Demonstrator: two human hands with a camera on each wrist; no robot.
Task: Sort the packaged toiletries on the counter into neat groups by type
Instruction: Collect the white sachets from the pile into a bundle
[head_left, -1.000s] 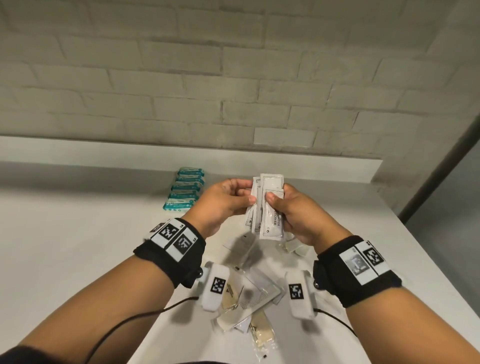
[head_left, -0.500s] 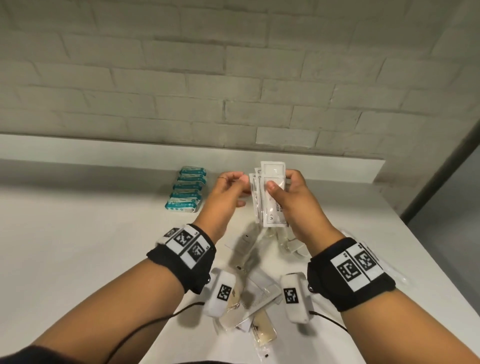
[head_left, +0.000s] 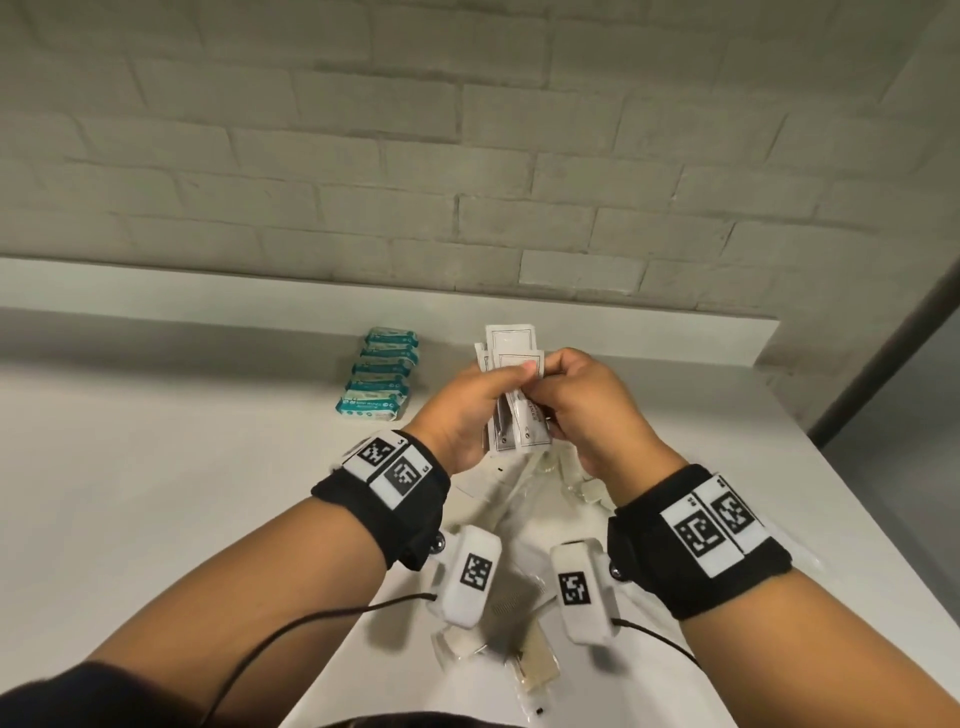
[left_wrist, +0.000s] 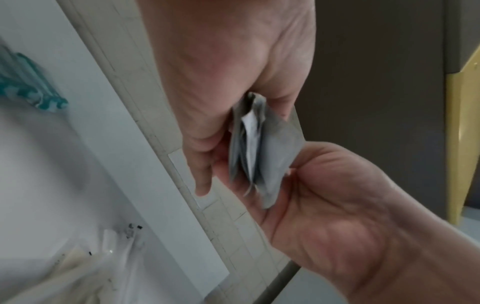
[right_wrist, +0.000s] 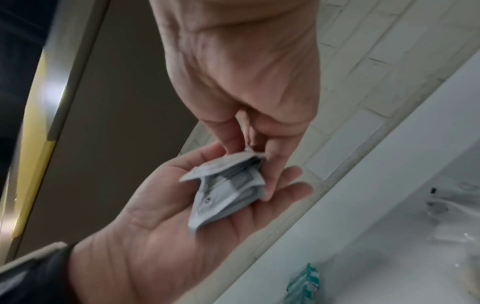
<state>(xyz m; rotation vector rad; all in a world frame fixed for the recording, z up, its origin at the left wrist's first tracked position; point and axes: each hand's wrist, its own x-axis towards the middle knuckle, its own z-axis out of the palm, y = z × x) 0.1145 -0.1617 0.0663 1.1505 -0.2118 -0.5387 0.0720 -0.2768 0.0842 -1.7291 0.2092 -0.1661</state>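
- Above the counter (head_left: 156, 493) middle: left hand (head_left: 462, 410) and right hand (head_left: 587, 410) both pinch white sachets (head_left: 519, 415), long axis upright, off the surface.
- Teal packs (head_left: 382, 374) rowed toward back edge, left of hands; left hand nearer.
- Unsorted packets (head_left: 519, 639) at near edge.

Dim, soft light (wrist views blurred)

No readable text. Print on white sachets (head_left: 519, 410), frame centre, too blurred; teal packs (head_left: 382, 374) lettering illegible; wristband markers (head_left: 392, 465) code patterns only.
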